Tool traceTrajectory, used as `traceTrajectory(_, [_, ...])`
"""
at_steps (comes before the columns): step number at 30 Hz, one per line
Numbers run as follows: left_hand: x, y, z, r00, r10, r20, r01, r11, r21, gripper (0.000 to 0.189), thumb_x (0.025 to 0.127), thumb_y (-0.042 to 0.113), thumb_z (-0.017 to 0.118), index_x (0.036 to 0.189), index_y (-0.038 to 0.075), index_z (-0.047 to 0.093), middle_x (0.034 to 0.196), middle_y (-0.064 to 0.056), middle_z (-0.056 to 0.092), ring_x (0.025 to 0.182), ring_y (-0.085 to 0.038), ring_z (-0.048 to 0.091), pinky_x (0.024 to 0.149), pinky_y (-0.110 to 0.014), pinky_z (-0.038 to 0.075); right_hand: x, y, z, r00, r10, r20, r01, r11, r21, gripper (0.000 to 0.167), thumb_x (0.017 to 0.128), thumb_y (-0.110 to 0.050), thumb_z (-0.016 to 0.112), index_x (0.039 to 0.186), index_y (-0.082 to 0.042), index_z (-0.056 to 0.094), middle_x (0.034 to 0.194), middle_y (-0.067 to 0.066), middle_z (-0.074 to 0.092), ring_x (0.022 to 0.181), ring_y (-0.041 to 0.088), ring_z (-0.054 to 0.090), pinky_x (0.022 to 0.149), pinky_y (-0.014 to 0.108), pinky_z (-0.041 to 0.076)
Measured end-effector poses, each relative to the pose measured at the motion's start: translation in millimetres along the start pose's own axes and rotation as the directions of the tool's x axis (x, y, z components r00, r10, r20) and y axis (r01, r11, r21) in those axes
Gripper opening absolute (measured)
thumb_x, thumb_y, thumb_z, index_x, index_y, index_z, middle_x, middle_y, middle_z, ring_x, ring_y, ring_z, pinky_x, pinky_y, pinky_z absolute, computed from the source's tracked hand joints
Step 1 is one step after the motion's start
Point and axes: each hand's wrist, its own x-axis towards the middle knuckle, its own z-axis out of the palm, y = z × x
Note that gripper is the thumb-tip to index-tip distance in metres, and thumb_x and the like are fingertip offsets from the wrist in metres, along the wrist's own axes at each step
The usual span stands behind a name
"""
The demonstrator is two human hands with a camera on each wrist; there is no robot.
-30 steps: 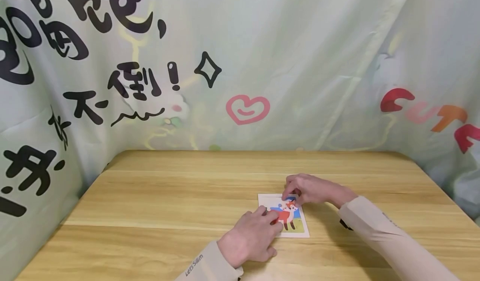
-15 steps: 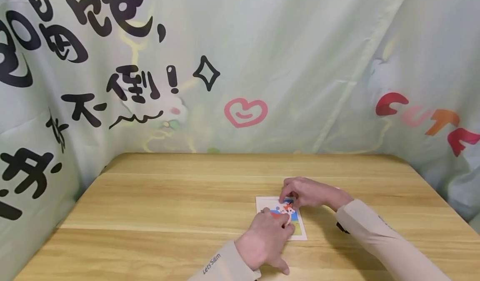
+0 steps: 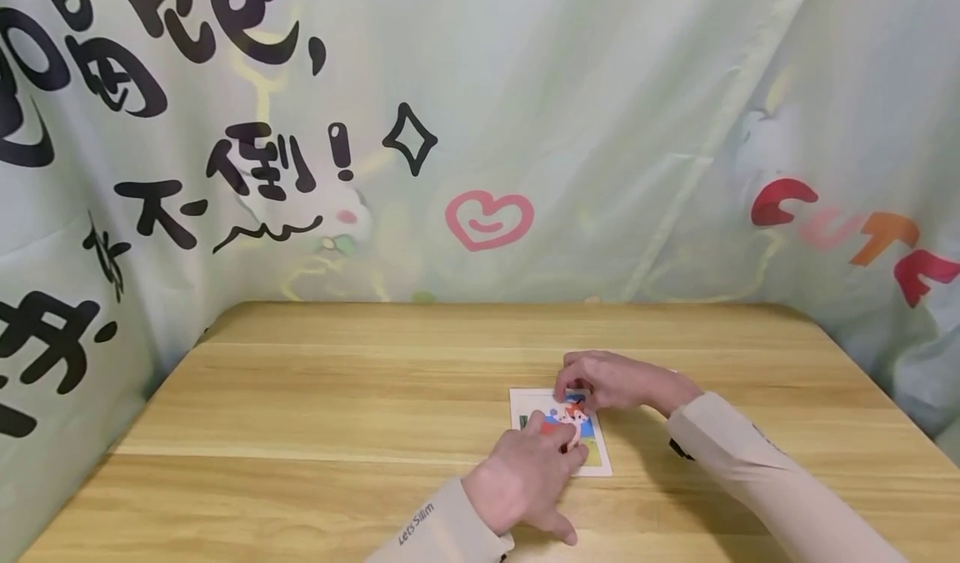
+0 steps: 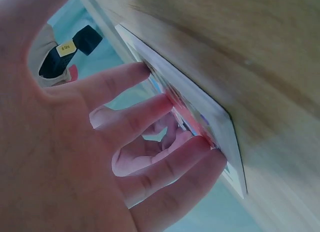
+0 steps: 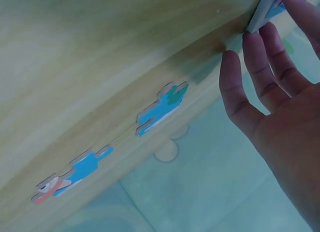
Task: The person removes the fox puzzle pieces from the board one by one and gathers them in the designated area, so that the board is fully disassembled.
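Note:
A jigsaw puzzle (image 3: 592,454) with a red fox picture lies in a white-edged square board on the table. My left hand (image 3: 517,480) rests over its lower left part; the spread fingertips (image 4: 162,103) press on the picture, and the thumb points away from it. At the upper right corner is my right hand (image 3: 603,379), its thumb and index finger bent around a blue puzzle piece (image 3: 574,398). That piece is partly covered by the fingers. The right wrist view shows the other fingers (image 5: 256,54) beside the board's edge.
Two loose blue puzzle pieces, one with green (image 5: 162,108) and one with an orange tip (image 5: 75,173), lie on the wooden table (image 3: 300,413) in the right wrist view. A printed cloth (image 3: 600,129) hangs behind the table. A dark wristband (image 4: 60,57) is on one sleeve.
My left hand has slid right across the fox, its thumb now spread out, and a dark green patch shows at the board's left. The right hand stays at the upper right corner.

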Motion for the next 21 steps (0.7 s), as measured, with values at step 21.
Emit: traceTrajectory(21, [0.8, 0.3, 0.9, 1.000, -0.007, 0.013, 0.007, 1.000, 0.005, 0.089, 0.070, 0.080, 0.072, 0.146, 0.041, 0.051, 0.144, 0.020, 0.042, 0.119, -0.018, 0.045, 0.071, -0.025, 0.054, -6.7, -1.4, 2.0, 0.994, -0.095, -0.060, 0.089, 0.992, -0.092, 0.034, 0.079, 0.013, 0.072, 0.088, -0.017, 0.060, 0.087, -0.006, 0.049, 0.076, 0.009, 0.045, 0.068, 0.027, 0.043])
